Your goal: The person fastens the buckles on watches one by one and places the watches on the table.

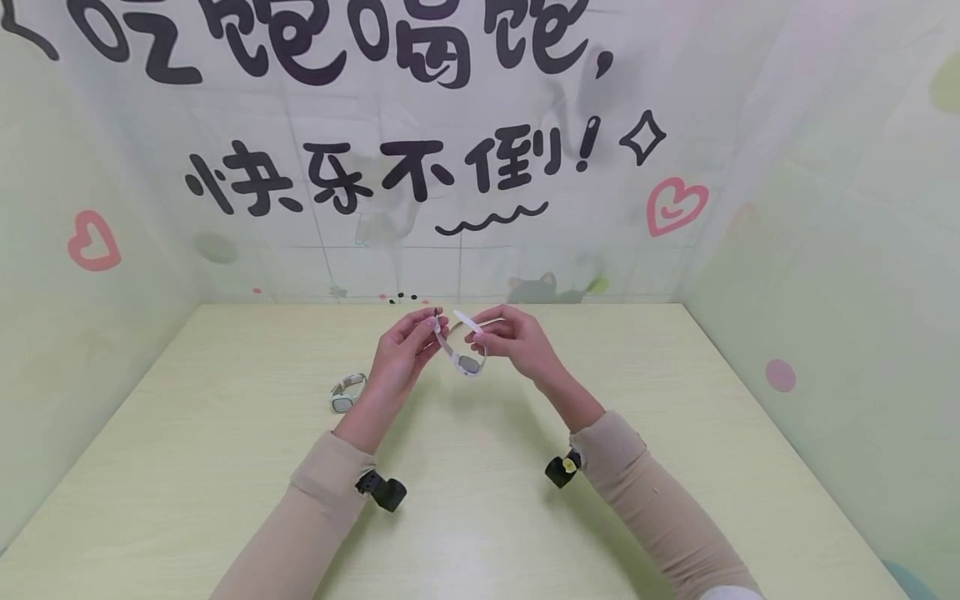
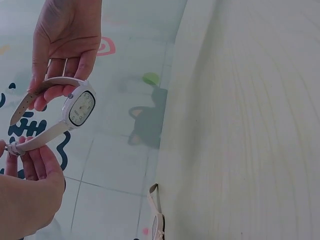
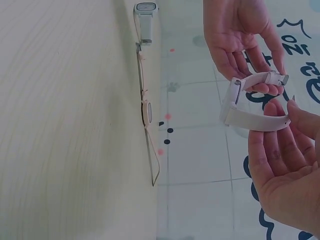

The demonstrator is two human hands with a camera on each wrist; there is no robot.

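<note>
Watch (image 1: 468,365) is held in the air above the table (image 1: 187,467), left hand (image 1: 393,354) pinching the buckle (image 2: 15,148) end, right hand (image 1: 519,337) gripping the other. Its strap (image 2: 46,138) looks fully undone, ends not yet joined; a second watch (image 1: 342,405) lies aside.

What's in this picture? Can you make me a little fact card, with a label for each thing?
Held watch: white, strap undone, up above the table
Left hand: holds the end with the buckle
Right hand: holds the other end
On the table: one pale watch, plus another watch, both seen from the right wrist
Back wall: big black writing
</note>
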